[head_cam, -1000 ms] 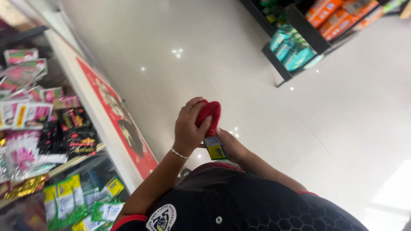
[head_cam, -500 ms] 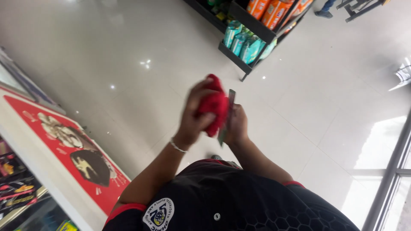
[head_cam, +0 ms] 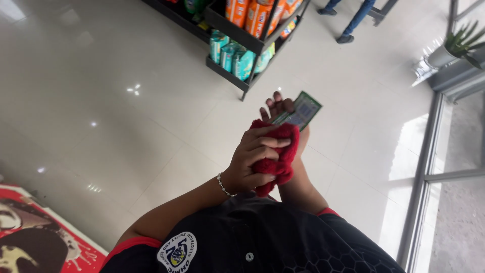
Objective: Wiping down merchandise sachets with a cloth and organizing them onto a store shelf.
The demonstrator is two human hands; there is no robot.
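**Red cloth pressed on a flat packet, held over open floor**

The left hand (head_cam: pixel 255 164) is curled tight around a bunched red cloth (head_cam: pixel 275 151), fingers wrapped over its top, a bead bracelet (head_cam: pixel 225 185) at the wrist; the cloth lies against a flat green packet (head_cam: pixel 300 112), whose far corner juts out past the cloth. The right hand (head_cam: pixel 285 114) sits under the packet, fingers spread flat behind it, mostly hidden by the cloth. Both hands hover in front of the dark shirt (head_cam: pixel 262 242), well clear of any edge; pale glossy floor tiles (head_cam: pixel 126 116) lie wide open below. A black shelf rack (head_cam: pixel 242 48) with teal and orange packs stands beyond; a metal window frame (head_cam: pixel 427 177) bounds the right side; a red poster (head_cam: pixel 35 242) lies at the lower left.
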